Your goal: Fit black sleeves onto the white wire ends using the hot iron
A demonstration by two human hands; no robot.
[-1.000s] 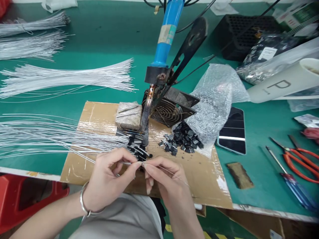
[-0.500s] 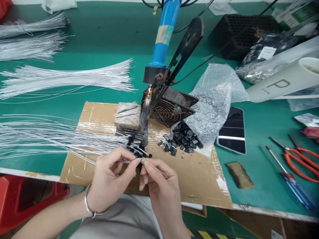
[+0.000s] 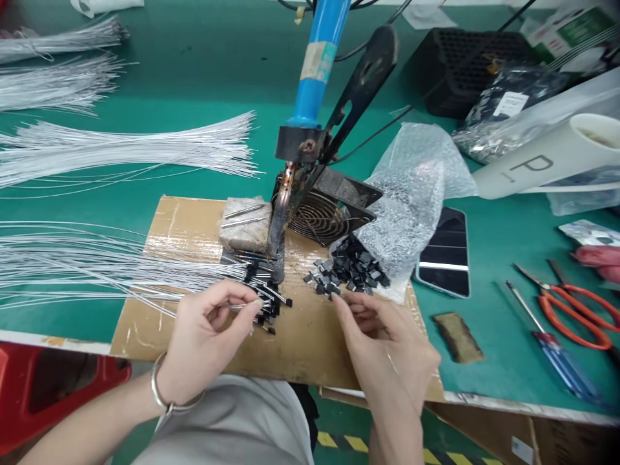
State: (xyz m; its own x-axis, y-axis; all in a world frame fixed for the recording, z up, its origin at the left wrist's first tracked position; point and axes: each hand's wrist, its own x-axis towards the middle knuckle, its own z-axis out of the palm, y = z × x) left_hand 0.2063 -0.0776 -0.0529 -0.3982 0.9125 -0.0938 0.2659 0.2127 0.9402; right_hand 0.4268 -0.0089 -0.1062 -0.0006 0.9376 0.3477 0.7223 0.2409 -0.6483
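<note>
Wire point(image 3: 238, 306) sits pinched between the thumb and forefinger of your left hand point(image 3: 206, 345), low over the near part of the cardboard sheet point(image 3: 314, 355). Just to the right of those fingertips and a little to the far side, you have a cluster of black-tipped wire ends point(image 3: 265, 290), their pale lengths running off left onto the green table point(image 3: 194, 90).

Your right hand point(image 3: 390, 342) is well apart from the pinched wire, over to its right. Its thumb and forefinger are drawn close at the near edge of the loose black pieces point(image 3: 359, 268); whether they grip one, I cannot tell.

Farther out, the blue-handled iron point(image 3: 312, 90) slants down beyond the cluster, between a grey block point(image 3: 246, 234) on its left and a dark fan point(image 3: 320, 214) on its right. Right of the pieces come bubble wrap point(image 3: 411, 174), your phone point(image 3: 444, 248) and, farthest right, red-handled pliers point(image 3: 576, 307) with a screwdriver point(image 3: 557, 355) beside them.
</note>
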